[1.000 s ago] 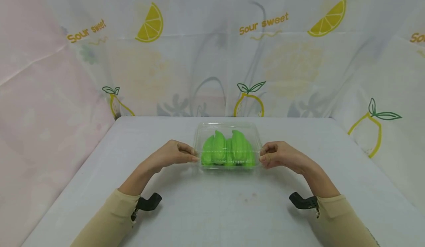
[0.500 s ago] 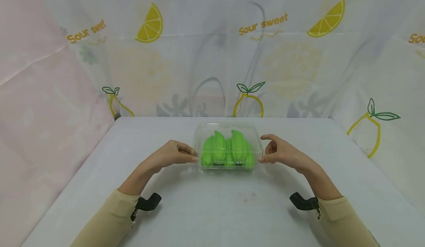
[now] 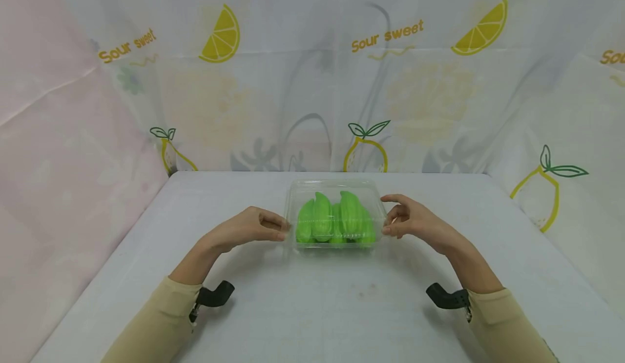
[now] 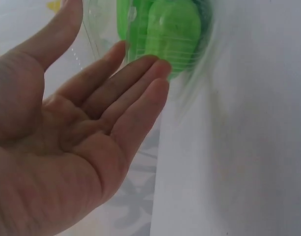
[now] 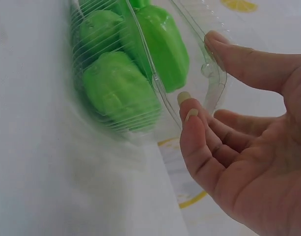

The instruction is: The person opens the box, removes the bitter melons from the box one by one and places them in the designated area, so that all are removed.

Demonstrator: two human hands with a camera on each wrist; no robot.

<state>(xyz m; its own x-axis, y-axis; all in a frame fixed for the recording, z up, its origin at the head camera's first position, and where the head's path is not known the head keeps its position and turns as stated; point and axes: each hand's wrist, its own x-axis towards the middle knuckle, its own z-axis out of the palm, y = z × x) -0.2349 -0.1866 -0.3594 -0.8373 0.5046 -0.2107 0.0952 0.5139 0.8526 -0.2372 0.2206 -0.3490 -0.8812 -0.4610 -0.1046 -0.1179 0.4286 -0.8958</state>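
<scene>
A clear plastic clamshell box (image 3: 337, 185) stands on the white table with its lid down. Several bright green, ridged, tapering pieces (image 3: 322, 216) show through it. At the box's left side is my left hand (image 3: 244, 226), its fairly straight fingertips right at the wall; in the left wrist view that hand (image 4: 86, 123) has its thumb spread away from the fingers. My right hand (image 3: 422, 224) is at the opposite side. In the right wrist view its thumb touches the rim flange of the box (image 5: 214, 88), while the other fingers bend loosely below the thumb.
A white cloth covers the table (image 3: 312, 309). Behind it hangs a printed curtain (image 3: 288, 81) with lemon drawings, and a pinkish cloth (image 3: 73, 189) borders the left side. Each sleeve has a black wrist mount (image 3: 215, 295) near its cuff.
My right hand's index finger has lifted and stretched out toward the back of the box. My left hand has eased slightly left. The box has stayed in place.
</scene>
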